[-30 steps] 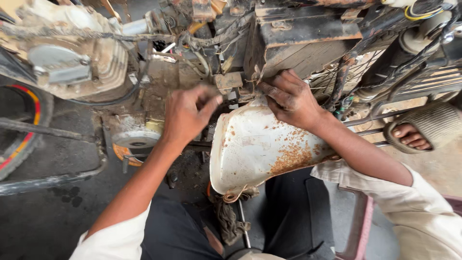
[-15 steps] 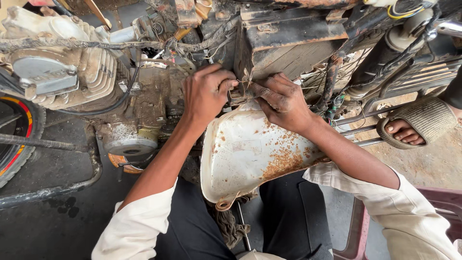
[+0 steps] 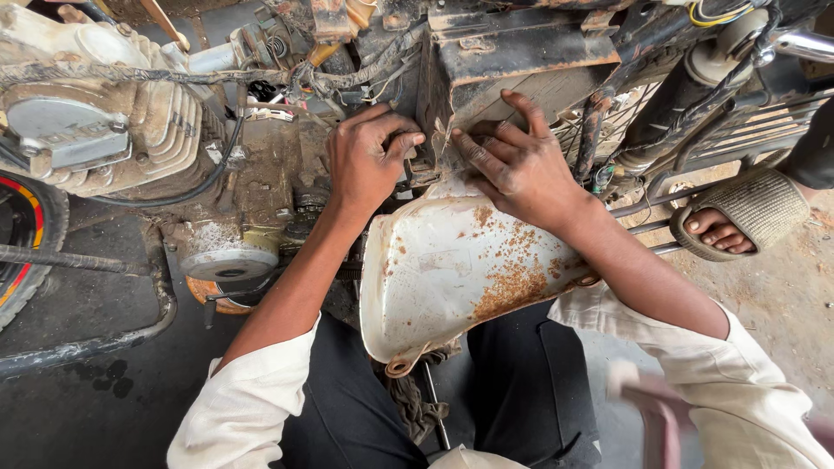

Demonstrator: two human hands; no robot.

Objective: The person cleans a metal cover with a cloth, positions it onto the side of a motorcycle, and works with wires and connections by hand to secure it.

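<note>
Left hand (image 3: pixel 369 161) curled, fingertips pinched together on small fastener point at top edge of side cover (image 3: pixel 452 269); what is pinched cannot be told. Right hand (image 3: pixel 512 165) spread flat, fingers apart, pressed on cover's upper edge under black box (image 3: pixel 512 61). White rusty cover seen at centre, hanging off motorcycle frame, lower tab at 6 o'clock free. Engine (image 3: pixel 95 130) at 9 o'clock. Sandalled foot (image 3: pixel 725 226) of another person at 3 o'clock. Judged: top mount being worked, cover not seated or freed yet.

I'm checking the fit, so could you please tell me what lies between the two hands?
In the head view, only the top edge of the rusty white side cover lies between the left hand and right hand.
</note>
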